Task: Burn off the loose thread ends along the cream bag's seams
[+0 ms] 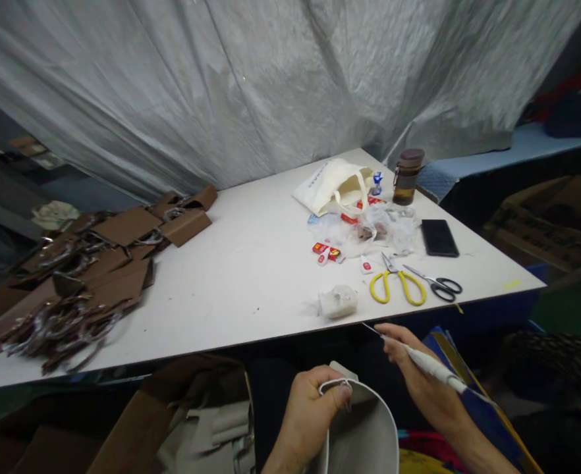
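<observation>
At the bottom centre, my left hand grips the rim of a curved off-white piece, thumb over its edge. To the right, my right hand has its fingers closed around a thin pointed tool whose tip points up-left toward the table edge. A whitish strip runs along the back of that hand and forearm. The two hands are apart, in front of the table. Just beyond them on the table lie a white wrapped bundle, yellow-handled scissors and black-handled scissors.
The white table holds brown bag-like pieces at left, a cream bag, clear plastic, small red boxes, a phone and a brown bottle. Below left stands a carton with pale pieces.
</observation>
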Demonstrator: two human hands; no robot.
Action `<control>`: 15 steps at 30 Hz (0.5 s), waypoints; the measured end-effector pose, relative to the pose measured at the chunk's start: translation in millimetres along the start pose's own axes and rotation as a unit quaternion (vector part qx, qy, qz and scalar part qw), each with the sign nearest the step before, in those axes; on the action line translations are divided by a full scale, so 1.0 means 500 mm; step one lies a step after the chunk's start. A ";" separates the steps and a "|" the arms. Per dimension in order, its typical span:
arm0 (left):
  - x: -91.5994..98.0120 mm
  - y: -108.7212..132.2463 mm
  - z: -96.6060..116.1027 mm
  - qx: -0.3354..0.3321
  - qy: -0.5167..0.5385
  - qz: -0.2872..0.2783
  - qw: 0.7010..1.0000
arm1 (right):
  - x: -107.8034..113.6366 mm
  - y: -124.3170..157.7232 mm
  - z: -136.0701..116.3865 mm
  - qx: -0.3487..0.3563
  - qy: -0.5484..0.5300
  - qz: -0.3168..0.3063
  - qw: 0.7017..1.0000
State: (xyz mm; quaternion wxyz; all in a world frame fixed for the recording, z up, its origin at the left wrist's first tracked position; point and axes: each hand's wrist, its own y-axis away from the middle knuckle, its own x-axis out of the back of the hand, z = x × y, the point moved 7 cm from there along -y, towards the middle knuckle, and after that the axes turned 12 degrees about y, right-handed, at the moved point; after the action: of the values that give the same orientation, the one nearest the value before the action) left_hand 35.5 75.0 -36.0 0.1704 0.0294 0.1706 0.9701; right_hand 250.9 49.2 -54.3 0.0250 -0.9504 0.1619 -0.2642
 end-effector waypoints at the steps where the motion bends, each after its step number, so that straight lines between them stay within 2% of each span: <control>1: -0.001 -0.009 -0.004 -0.005 -0.004 0.007 1.000 | -0.006 -0.014 0.002 -0.005 -0.006 0.002 1.000; 4: -0.008 -0.030 -0.017 -0.016 -0.024 0.028 0.999 | -0.028 -0.055 -0.006 0.008 -0.019 0.013 1.000; 8: -0.010 -0.054 -0.036 -0.013 -0.058 0.043 0.997 | -0.058 -0.103 -0.028 0.059 -0.015 0.027 0.998; 15: 0.022 -0.091 -0.065 0.047 -0.014 0.076 0.996 | -0.105 -0.156 -0.051 0.127 0.047 0.001 0.991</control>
State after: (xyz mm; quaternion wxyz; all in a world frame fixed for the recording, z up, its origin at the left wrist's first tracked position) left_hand 36.0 108.4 -81.9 0.0972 0.0637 0.2112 0.9705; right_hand 218.5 140.9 -48.0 0.1381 -0.9260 0.1288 -0.3270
